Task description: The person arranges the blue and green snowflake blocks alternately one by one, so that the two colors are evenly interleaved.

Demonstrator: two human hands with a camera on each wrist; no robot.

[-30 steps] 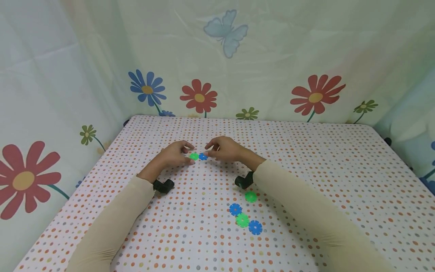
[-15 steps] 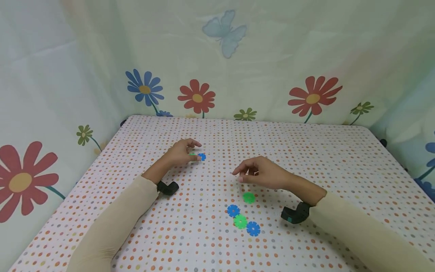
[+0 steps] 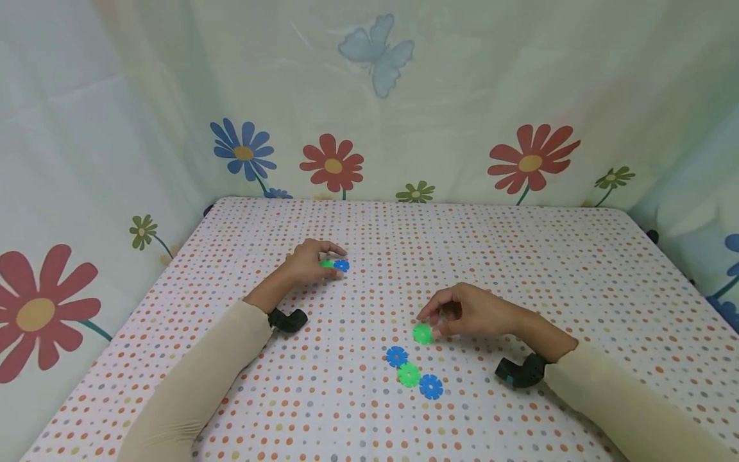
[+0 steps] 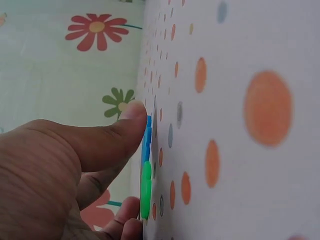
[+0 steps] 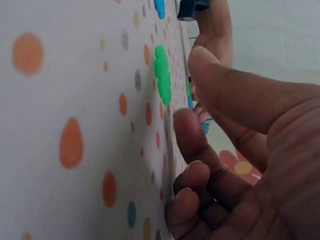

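listed left to right, twelve o'clock being the far side of the table.

- left sleeve (image 3: pixel 202 378), beige: running up from seven o'clock, a left wrist camera (image 3: pixel 288 321) hanging at the cuff.
- left hand (image 3: pixel 308 263): lying at ten o'clock, thumb and fingers curving around two discs; whether it is pinching or only bracketing them, one cannot tell. judged reason: steadying the pair.
- far green disc (image 3: pixel 326 264): lying flat, partly covered by that hand.
- far blue disc (image 3: pixel 342 265): sitting at its three o'clock, edge to edge; whether they are interlocking is not showing.
- upper blue disc (image 3: pixel 396 357), near green disc (image 3: pixel 408 375), lower blue disc (image 3: pixel 430 387): forming a slanting row, ten to four o'clock, probably being kept close as a handy stock.
- lone green disc (image 3: pixel 423 333): resting flat at one o'clock of the upper blue disc, just by the right fingertips.
- right hand (image 3: pixel 476 311): hovering at two o'clock of that disc, fingers loosely bending, gripping nothing; contact is not clear. it is seemingly being poised for a pick-up.
- right wrist camera (image 3: pixel 521 371), right sleeve (image 3: pixel 629 404): trailing toward five o'clock.
- dotted cloth (image 3: pixel 323 398): covering the table.
- flowered curtain (image 3: pixel 450 96): closing off twelve o'clock.
- hindrance: the upper blue disc is lying near enough for a nudge.
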